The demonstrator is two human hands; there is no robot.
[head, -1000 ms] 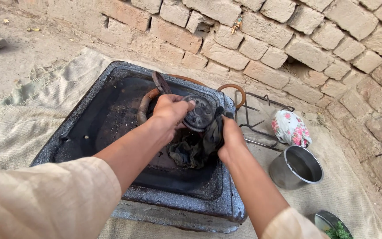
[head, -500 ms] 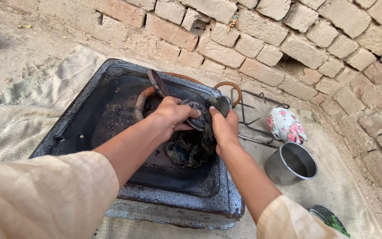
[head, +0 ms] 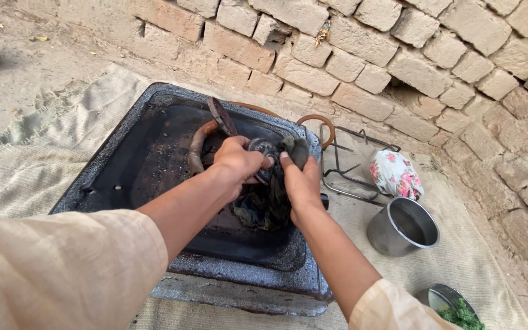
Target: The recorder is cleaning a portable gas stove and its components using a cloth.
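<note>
My left hand (head: 234, 160) grips a round black burner cap (head: 263, 150) above a blackened metal stove top (head: 123, 171). My right hand (head: 300, 183) presses a dark dirty rag (head: 264, 205) against the cap's right face, so most of the cap is hidden. The rag hangs down between my hands into the stove's sunken tray. A rusty curved pipe (head: 198, 143) and a second burner part (head: 222, 116) lie just behind my left hand.
The stove rests on a pale cloth (head: 44, 140) on bare ground by a brick wall (head: 398, 55). To the right lie a wire pan support (head: 352, 165), a floral cloth bundle (head: 396, 174), a steel pot (head: 404, 227) and a steel bowl of green leaves (head: 453, 308).
My right hand with the rag has moved left across the burner cap, covering most of its face. The left hand keeps its hold on the cap.
</note>
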